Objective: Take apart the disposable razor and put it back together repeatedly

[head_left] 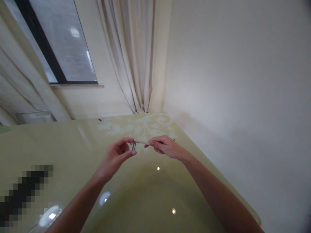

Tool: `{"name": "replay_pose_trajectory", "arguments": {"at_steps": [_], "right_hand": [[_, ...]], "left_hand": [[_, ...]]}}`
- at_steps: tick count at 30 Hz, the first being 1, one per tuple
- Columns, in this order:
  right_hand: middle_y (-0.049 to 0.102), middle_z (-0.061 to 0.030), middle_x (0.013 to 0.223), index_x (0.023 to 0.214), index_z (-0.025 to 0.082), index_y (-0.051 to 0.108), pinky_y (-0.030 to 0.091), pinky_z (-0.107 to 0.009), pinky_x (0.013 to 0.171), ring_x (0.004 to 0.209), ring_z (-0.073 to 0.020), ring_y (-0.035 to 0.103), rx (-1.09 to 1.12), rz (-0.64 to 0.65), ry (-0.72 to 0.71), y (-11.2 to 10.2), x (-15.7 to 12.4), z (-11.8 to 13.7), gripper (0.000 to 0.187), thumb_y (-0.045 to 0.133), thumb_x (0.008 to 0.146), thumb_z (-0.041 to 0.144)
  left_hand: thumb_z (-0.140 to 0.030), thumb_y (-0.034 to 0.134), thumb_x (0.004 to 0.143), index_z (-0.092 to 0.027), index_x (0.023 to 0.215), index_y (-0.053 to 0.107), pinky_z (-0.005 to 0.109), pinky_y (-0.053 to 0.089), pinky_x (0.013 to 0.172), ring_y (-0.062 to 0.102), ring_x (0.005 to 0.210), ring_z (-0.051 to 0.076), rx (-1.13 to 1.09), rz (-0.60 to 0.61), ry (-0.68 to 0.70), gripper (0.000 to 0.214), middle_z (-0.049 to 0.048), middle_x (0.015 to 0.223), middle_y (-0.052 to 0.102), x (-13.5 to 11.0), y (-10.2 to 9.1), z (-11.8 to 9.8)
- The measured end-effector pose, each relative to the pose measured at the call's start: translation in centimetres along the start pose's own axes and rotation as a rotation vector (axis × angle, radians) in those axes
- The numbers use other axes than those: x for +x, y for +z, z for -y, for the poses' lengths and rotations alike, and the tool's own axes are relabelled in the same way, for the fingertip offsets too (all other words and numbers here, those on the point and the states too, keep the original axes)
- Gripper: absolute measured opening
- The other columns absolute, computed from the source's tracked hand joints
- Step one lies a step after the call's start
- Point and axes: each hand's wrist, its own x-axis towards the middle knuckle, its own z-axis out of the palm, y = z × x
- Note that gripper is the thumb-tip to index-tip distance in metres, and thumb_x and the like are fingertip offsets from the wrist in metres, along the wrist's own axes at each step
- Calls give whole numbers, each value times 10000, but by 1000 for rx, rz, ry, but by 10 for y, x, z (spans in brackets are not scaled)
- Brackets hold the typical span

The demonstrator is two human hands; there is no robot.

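Observation:
Over the table, my left hand [119, 153] pinches a small thin green piece that looks like a circuit board [133, 145], held on edge between thumb and fingertip. My right hand [165, 146] is closed around a slim pale stick [142, 141], which points left. The stick's far end meets or nearly meets the board's upper edge; I cannot tell whether they touch. Its other end is hidden in my right fingers, so the exact kind of tool does not show.
The glossy greenish table [136, 200] has a pale floral pattern and a small dark piece [99, 119] near its back edge. A wall [238, 97] runs along the right side. Curtains [131, 48] hang behind. A pixelated dark shape [26, 191] lies at left.

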Motion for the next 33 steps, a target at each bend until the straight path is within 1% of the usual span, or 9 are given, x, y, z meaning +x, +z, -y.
{"name": "replay_pose_trajectory", "arguments": {"at_steps": [2,5,9,13,17,21,25,30,33], "right_hand": [[434,62,582,1138,132,797,274,-235,507,514,-96,355,-4,2,10,-1,0,-1,508,567,1026,570],[425,65,581,1150,141,799,273,-233,501,505,-94,344,14,107,22,-1,1,-1,498,571,1026,567],[420,63,589,1133,130,799,272,-232,502,510,-93,351,-5,16,-4,-2,2,-2,502,567,1029,562],[420,61,602,1149,139,800,260,-230,487,502,-91,336,29,116,39,-1,4,-2,516,579,1015,585],[413,62,599,1137,131,802,261,-229,491,505,-90,336,35,29,29,0,5,-3,526,579,1013,591],[424,59,615,1147,141,801,257,-231,480,499,-87,334,53,118,56,1,6,-3,528,585,1005,602],[415,60,609,1125,139,804,266,-232,498,514,-90,349,19,-10,-2,3,6,-3,526,566,1019,596],[418,60,624,1145,151,802,248,-231,480,504,-85,324,62,107,46,3,5,-4,499,579,1018,580],[396,65,613,1129,148,801,238,-231,479,508,-86,311,73,12,35,4,5,-4,529,576,1009,611]], "left_hand": [[-334,898,705,-196,1067,759,217,383,581,473,626,111,-8,6,-3,412,-66,658,500,0,0,1],[-332,897,705,-196,1075,761,219,398,588,481,636,113,-13,5,2,417,-62,668,509,1,0,2],[-331,896,716,-201,1071,759,219,407,592,490,646,115,-6,14,-9,402,-54,681,528,0,0,3],[-340,898,715,-206,1085,763,230,423,600,503,653,123,-23,21,-4,417,-41,697,555,0,-2,5],[-348,898,721,-218,1080,762,229,429,601,517,663,124,-33,22,-20,405,-28,739,600,0,-4,8],[-340,911,706,-226,1085,769,240,444,617,544,679,134,-63,27,-33,420,-18,759,632,1,-5,10],[-339,914,712,-237,1073,778,238,441,622,547,688,133,-84,17,-31,399,-16,773,645,1,-4,12],[-344,922,711,-242,1094,788,245,448,653,571,731,143,-104,27,-46,419,2,821,673,1,-3,13],[-354,931,707,-239,1092,786,242,441,645,576,740,146,-117,20,-48,427,8,838,685,1,-3,13]]}}
